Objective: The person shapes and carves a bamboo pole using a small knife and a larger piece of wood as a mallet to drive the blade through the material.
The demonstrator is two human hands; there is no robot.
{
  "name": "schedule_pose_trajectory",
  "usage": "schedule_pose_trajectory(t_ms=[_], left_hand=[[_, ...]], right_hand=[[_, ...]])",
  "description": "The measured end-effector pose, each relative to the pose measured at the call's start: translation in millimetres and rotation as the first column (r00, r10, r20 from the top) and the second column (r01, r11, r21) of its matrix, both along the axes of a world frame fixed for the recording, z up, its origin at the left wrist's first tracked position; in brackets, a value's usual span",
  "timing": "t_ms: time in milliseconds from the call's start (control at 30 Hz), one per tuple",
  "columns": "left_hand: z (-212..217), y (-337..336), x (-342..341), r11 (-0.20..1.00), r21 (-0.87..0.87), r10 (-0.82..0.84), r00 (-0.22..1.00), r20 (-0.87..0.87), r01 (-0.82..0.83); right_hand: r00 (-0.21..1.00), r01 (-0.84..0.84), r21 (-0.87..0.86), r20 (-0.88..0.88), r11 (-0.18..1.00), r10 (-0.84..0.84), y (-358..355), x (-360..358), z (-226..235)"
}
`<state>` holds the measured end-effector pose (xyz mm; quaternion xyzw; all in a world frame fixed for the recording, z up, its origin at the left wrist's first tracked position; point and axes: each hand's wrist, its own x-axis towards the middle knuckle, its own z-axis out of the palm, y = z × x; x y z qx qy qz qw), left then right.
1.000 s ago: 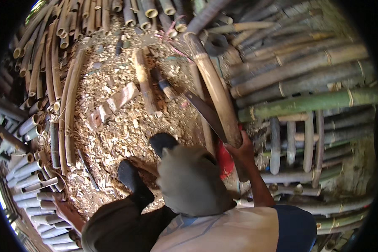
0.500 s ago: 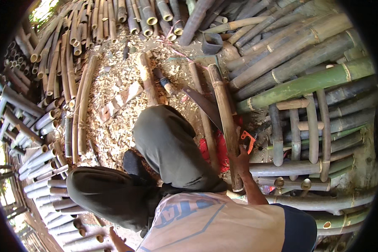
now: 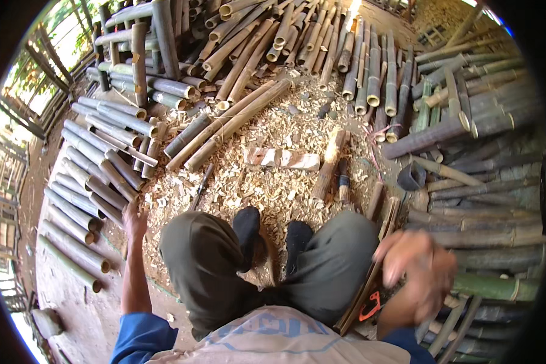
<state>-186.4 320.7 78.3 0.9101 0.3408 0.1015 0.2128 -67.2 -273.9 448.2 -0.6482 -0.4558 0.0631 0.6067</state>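
Your head carries this camera (the left one of a side-by-side pair), and it looks steeply down past your shirt (image 3: pixel 279 340) and forward over the floor (image 3: pixel 91 309). The shirt is nearest, at the lower border; your knees (image 3: pixel 194 242) lie a bit farther off. Its wide fisheye circle takes in your left hand (image 3: pixel 135 219), your right hand (image 3: pixel 415 261) and, well away, bamboo poles (image 3: pixel 374 67) along the floor's far edge, bending toward the rim.
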Motion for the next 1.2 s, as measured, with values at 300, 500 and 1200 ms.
schedule_pose_trajectory(t_ms=[300, 500, 1200], left_hand=[[-23.5, -74.4, 276.9, 0.938, 0.022, -0.323, 0.894, -0.310, 0.346], [-66.1, -71.9, 331.3, 0.955, 0.094, -0.253, 0.937, -0.243, 0.282], [130.6, -225.5, 417.9, 0.324, 0.609, -0.946, 0.235, 0.224, 0.724]], right_hand=[[0.812, -0.581, 0.287, 0.139, 0.762, 0.567, 100.7, 89.5, -28.0], [0.953, 0.175, -0.103, -0.231, 0.979, -0.195, 63.5, 163.9, -124.9], [0.163, -0.334, 0.377, -0.880, 0.864, 0.447, -60.7, 217.6, -249.2]])
